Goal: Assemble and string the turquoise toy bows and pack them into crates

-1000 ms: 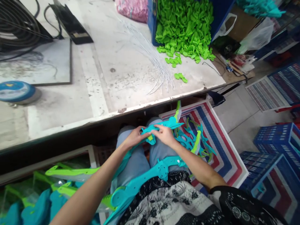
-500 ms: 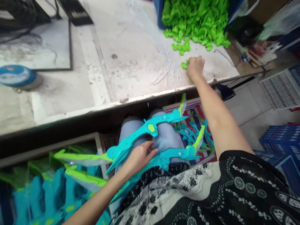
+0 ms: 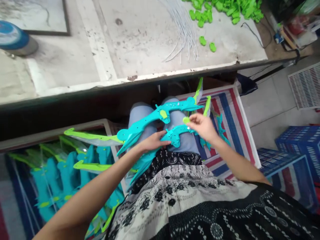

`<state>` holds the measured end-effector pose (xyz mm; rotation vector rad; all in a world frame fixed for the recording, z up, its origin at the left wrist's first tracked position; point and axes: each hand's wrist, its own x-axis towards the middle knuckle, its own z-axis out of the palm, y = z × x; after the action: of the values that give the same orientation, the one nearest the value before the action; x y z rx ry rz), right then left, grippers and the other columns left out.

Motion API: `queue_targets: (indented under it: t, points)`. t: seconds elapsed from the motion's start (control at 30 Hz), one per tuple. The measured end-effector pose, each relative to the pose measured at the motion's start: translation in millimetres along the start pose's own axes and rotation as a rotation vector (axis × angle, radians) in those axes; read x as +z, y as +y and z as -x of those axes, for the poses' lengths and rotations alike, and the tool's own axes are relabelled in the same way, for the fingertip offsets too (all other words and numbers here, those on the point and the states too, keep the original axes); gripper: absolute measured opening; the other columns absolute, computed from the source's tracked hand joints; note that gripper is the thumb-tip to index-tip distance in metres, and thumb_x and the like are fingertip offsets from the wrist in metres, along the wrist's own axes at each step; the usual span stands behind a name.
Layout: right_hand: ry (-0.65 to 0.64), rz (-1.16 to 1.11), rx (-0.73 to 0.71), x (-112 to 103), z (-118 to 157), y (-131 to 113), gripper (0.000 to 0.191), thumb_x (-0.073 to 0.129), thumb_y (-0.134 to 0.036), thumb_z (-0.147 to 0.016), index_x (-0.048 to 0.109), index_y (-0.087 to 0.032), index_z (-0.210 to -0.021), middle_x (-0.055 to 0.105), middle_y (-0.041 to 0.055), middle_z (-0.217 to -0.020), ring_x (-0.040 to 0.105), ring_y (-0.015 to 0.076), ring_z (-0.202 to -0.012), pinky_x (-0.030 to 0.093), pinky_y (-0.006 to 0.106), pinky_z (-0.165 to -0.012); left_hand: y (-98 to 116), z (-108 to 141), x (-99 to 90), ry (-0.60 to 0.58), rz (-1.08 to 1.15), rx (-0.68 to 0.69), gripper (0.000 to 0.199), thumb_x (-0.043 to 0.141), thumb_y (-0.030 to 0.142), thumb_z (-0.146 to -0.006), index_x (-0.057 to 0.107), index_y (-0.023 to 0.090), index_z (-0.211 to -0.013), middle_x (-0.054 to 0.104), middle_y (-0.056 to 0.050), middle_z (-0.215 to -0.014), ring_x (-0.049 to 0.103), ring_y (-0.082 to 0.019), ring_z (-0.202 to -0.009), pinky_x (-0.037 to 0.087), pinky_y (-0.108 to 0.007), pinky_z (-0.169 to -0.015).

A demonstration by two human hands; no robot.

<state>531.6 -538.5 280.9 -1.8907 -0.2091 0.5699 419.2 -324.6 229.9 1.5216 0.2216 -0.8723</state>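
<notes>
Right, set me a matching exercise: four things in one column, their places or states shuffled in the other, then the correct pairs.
Things
1. Right hand
2. Left hand
3. White strands
4. Farther turquoise bow-shaped part

Places and states
A. Lying in a bunch on the worktable
B. Pinching a small green piece
C. Lying across the thighs, with a green insert near its middle
D. Touching the nearer turquoise bow-shaped part

Right pairs: 1-B, 2-D, 3-A, 4-C

Smooth plastic turquoise bow-shaped piece (image 3: pixel 143 125), scuffed matt tabletop (image 3: pixel 142 50), printed cloth shirt (image 3: pixel 172 190), smooth plastic green cap (image 3: pixel 186 120)
</notes>
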Motion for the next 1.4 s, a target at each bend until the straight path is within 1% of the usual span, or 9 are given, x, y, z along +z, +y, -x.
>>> queue_targets:
  t: [0.13, 0.27, 0.57, 0.73, 0.9, 1.1, 1.2, 1.27, 1.4]
  points:
    - [-0.013, -0.149, 0.282, 48.1, 60.2, 42.5, 0.034, 0.076, -0.051, -0.067, 0.062, -0.023, -0.080, 0.067, 0.0004, -0.066, 0.059, 0.0153, -0.055, 0.049, 0.029, -0.052, 1.7, -2.9, 0.6, -0.020, 0.149, -0.046, 0.042, 0.071, 0.047, -0.065, 0.058, 0.020, -0.094, 0.070, -0.005, -0.093, 0.066, -0.023, -0.086, 0.053, -0.033, -0.076]
    - [0.086, -0.021, 0.270, 71.9, 69.3, 50.4, 0.028, 0.070, -0.047, -0.071, 0.064, -0.022, -0.081, 0.067, 0.0005, -0.065, 0.063, 0.0172, -0.060, 0.048, 0.029, -0.057, 1.8, -6.5, 1.5, 0.021, 0.211, -0.052, 0.037, 0.067, 0.044, -0.067, 0.059, 0.019, -0.093, 0.071, -0.007, -0.098, 0.066, -0.024, -0.094, 0.053, -0.032, -0.080]
    - [-0.017, 0.036, 0.374, 74.5, 61.6, 51.0, 0.026, 0.069, -0.044, -0.070, 0.057, -0.022, -0.079, 0.058, -0.0067, -0.054, 0.058, 0.0129, -0.047, 0.043, 0.022, -0.046, 2.8, -7.2, 10.7, 0.161, 0.147, -0.027, 0.042, 0.064, 0.058, -0.071, 0.061, 0.017, -0.079, 0.061, -0.001, -0.069, 0.055, -0.017, -0.066, 0.042, -0.026, -0.057]
    - [-0.058, 0.069, 0.486, 69.3, 59.0, 46.3, 0.039, 0.073, -0.038, -0.071, 0.053, -0.025, -0.103, 0.055, -0.0114, -0.051, 0.057, 0.0142, -0.043, 0.041, 0.022, -0.045, 8.2, -12.7, 16.8, 0.229, 0.120, -0.035, 0.043, 0.076, 0.055, -0.063, 0.060, 0.016, -0.072, 0.060, -0.001, -0.062, 0.057, -0.017, -0.063, 0.040, -0.025, -0.054]
    - [-0.027, 0.376, 0.340, 63.7, 63.1, 43.9, 0.059, 0.074, -0.039, -0.079, 0.051, -0.024, -0.131, 0.058, -0.0087, -0.058, 0.062, 0.0160, -0.059, 0.040, 0.023, -0.057, 2.0, -19.8, 21.5, 0.274, 0.120, -0.081, 0.038, 0.081, 0.044, -0.061, 0.058, 0.016, -0.072, 0.062, -0.002, -0.062, 0.059, -0.017, -0.058, 0.041, -0.025, -0.051]
    - [-0.103, 0.491, 0.259, 67.0, 60.5, 53.8, 0.066, 0.068, -0.042, -0.088, 0.046, -0.024, -0.148, 0.059, -0.0061, -0.062, 0.061, 0.0147, -0.063, 0.038, 0.022, -0.059, -5.9, -31.9, 17.9, 0.272, 0.055, -0.112, 0.037, 0.077, 0.046, -0.070, 0.056, 0.016, -0.077, 0.063, -0.003, -0.065, 0.058, -0.016, -0.051, 0.043, -0.026, -0.050]
    - [-0.147, 0.592, 0.153, 62.2, 63.9, 56.2, 0.064, 0.064, -0.044, -0.092, 0.046, -0.022, -0.149, 0.062, -0.0034, -0.065, 0.061, 0.0149, -0.062, 0.039, 0.023, -0.060, -2.3, -25.9, 21.1, 0.322, -0.199, -0.093, 0.041, 0.072, 0.049, -0.077, 0.063, 0.012, -0.092, 0.068, -0.008, -0.075, 0.066, -0.024, -0.067, 0.048, -0.031, -0.060]
    - [-0.171, 0.642, 0.066, 51.8, 61.3, 52.9, 0.056, 0.060, -0.044, -0.094, 0.054, -0.020, -0.144, 0.064, -0.0009, -0.067, 0.061, 0.0156, -0.063, 0.043, 0.024, -0.062, -1.0, -11.7, 30.7, 0.459, -0.425, -0.061, 0.052, 0.067, 0.048, -0.082, 0.060, 0.010, -0.117, 0.071, -0.014, -0.094, 0.068, -0.031, -0.087, 0.052, -0.036, -0.072]
    - [-0.009, 0.830, -0.270, 27.5, 16.8, 37.3, 0.038, 0.043, -0.029, -0.100, 0.068, -0.014, -0.124, 0.069, 0.0126, -0.100, 0.063, 0.0238, -0.097, 0.049, 0.036, -0.090, -8.3, 21.2, 61.2, 0.676, -0.816, 0.135, 0.061, 0.059, 0.032, -0.089, 0.042, 0.010, -0.144, 0.058, -0.021, -0.134, 0.055, -0.035, -0.122, 0.049, -0.044, -0.097]
